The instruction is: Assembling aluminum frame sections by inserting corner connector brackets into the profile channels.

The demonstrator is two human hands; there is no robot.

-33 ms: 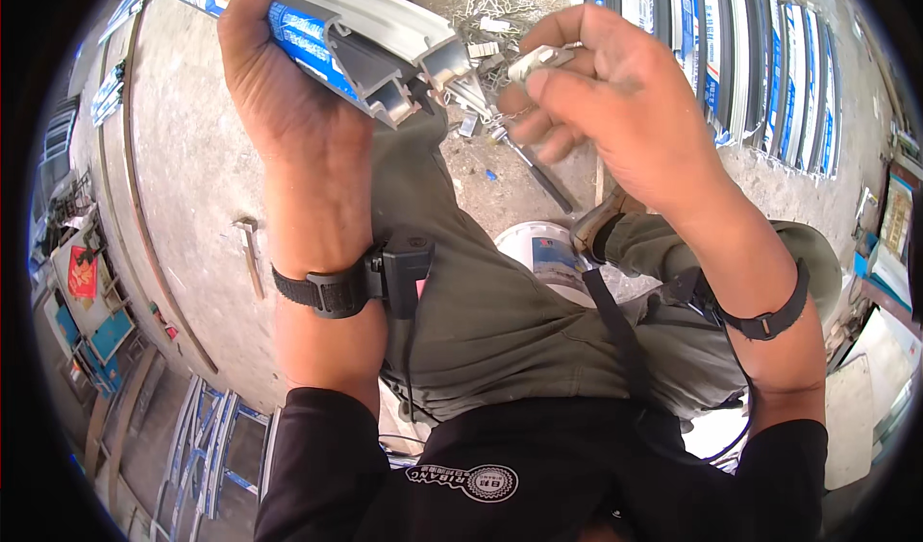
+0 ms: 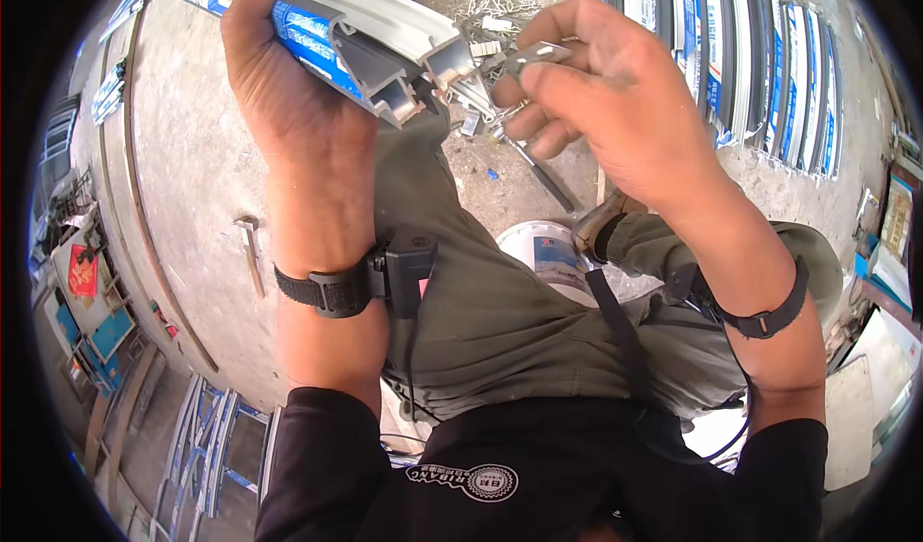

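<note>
My left hand is closed around a long aluminium profile with blue printed film, its thumb on the upper side. The profile's hollow cut end faces toward the middle of the view. A second, bare silver profile lies alongside it, just above. To the right, my right hand pinches a small flat metal plate with holes between thumb and forefinger; the other fingers are curled. The plate is apart from the profile ends. Several small metal connectors lie heaped on the floor behind.
Several film-covered profiles lie side by side at the far right. Between my legs stands a white bucket; a dark-handled hammer lies beyond it. Another hammer rests on the left floor. Framed profiles lie lower left.
The small plate in my right hand has turned, so its flat face with holes shows more. My left hand and the profiles have shifted very slightly to the right.
</note>
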